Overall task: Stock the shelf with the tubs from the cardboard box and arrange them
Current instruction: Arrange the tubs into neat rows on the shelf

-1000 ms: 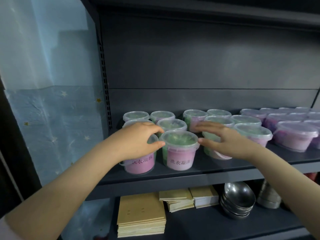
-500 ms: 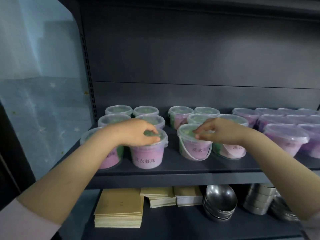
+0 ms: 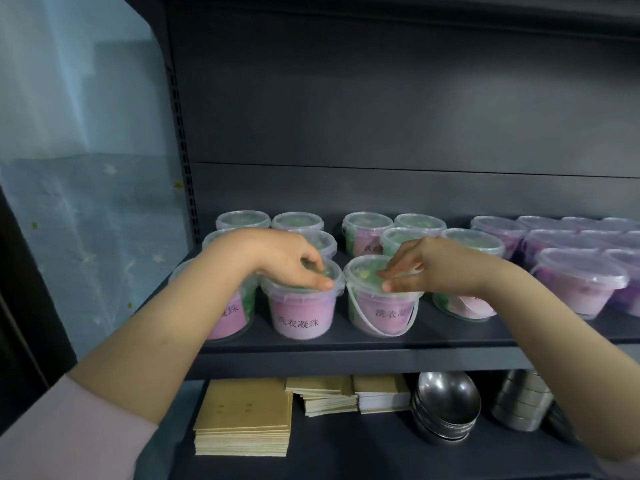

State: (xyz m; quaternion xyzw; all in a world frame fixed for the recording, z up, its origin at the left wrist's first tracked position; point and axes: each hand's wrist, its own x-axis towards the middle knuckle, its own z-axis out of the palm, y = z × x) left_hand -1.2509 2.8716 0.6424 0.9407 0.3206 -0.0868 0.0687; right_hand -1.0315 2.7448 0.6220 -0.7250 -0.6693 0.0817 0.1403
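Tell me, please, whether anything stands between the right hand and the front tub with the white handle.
Nothing visible does: the right hand touches the lid of the handled tub with its fingertips. The left hand holds the neighbouring tub, beside it, out of the way.

Single head-worn wide-angle view here, facing forward and slightly down, close up on the shelf (image 3: 346, 344), its back panel (image 3: 381, 98) filling the upper half.
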